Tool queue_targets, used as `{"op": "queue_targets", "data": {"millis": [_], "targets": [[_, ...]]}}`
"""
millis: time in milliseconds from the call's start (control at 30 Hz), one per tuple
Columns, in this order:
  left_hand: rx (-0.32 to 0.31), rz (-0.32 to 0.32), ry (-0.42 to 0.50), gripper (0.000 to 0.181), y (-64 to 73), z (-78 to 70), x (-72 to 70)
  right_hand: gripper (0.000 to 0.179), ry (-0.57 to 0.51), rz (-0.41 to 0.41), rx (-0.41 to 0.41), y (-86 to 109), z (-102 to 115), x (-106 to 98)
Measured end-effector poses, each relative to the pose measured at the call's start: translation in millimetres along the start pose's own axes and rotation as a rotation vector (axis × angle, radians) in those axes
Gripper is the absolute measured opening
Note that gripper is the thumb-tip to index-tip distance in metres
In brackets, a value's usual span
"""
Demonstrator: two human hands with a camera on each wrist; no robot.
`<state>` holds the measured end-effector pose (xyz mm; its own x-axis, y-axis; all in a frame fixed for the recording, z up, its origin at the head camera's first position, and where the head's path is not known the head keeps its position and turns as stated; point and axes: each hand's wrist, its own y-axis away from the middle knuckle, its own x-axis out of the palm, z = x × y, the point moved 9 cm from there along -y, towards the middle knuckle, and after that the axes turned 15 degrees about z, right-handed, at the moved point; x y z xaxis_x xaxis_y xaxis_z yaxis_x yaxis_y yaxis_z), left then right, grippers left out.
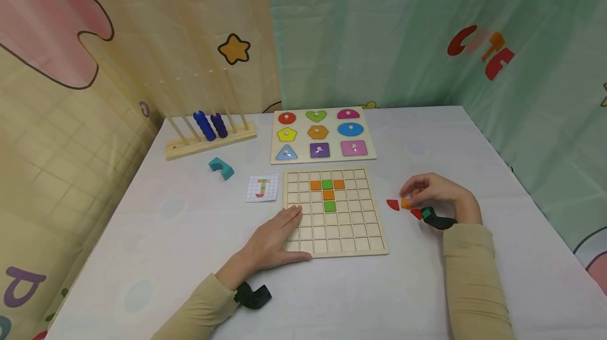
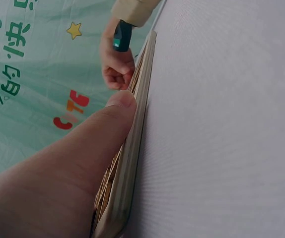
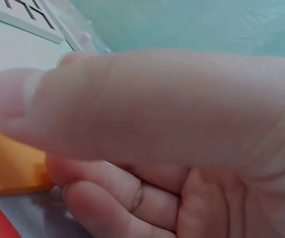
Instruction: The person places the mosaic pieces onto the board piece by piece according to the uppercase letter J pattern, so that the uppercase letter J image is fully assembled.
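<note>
While left hand (image 1: 271,241) rests on board (image 1: 346,232), right hand (image 1: 432,190) pinches orange piece (image 1: 405,203)

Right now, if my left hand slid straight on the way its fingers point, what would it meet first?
Probably the coloured tiles on the grid board, ahead of your left hand. The angle leaves unclear which tile comes first, or whether the hand would pass above them.

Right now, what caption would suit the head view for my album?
Left hand resting on a wooden grid board, right hand pinching an orange tile near two red pieces.
</note>
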<state>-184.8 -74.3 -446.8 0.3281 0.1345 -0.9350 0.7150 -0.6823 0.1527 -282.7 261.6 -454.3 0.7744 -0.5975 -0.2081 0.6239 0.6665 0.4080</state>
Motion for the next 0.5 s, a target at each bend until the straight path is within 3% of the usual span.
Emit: {"op": "queue_targets", "data": {"millis": [233,500], "targets": [[-0.004,0.004,0.002,0.099,-0.6,0.2,0.1,0.036,0.105,-0.034,0.099,-2.4,0.2,-1.7],[-0.001,-0.004,-0.001,0.098,0.1,0.1,-0.6,0.033,0.201,-0.049,0.099,-6.0,6.2,-0.7]]}}
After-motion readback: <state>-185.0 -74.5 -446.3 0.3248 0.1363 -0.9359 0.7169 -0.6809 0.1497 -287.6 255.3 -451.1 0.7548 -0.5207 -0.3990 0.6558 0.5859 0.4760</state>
